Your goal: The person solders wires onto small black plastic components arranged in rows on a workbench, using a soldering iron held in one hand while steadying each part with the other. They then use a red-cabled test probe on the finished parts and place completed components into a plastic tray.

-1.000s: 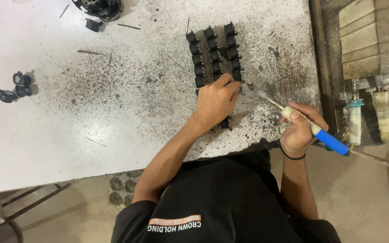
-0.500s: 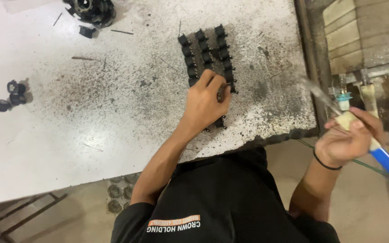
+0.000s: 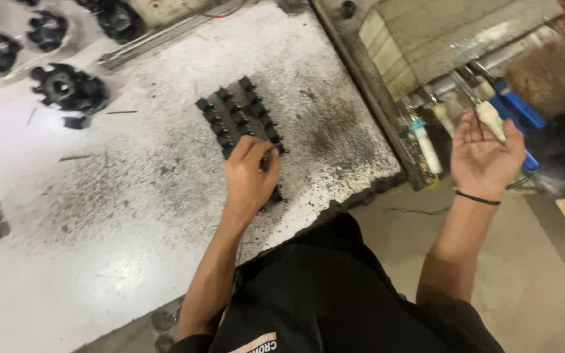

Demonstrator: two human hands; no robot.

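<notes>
Left hand [image 3: 248, 178] lay on the near end of the block of small black parts [image 3: 240, 124] on the white speckled bench [image 3: 132, 196], fingers [image 3: 256, 149] curled together and pinching one part at its edge; the other rows ran away beyond the fingertips. Right hand [image 3: 485, 157] was off the bench, palm up and fingers loosely apart, the cream-and-blue handled tool [image 3: 501, 117] lying against the fingertips, not clamped. Black round castings [image 3: 67, 88] sat well beyond the left fingers.
</notes>
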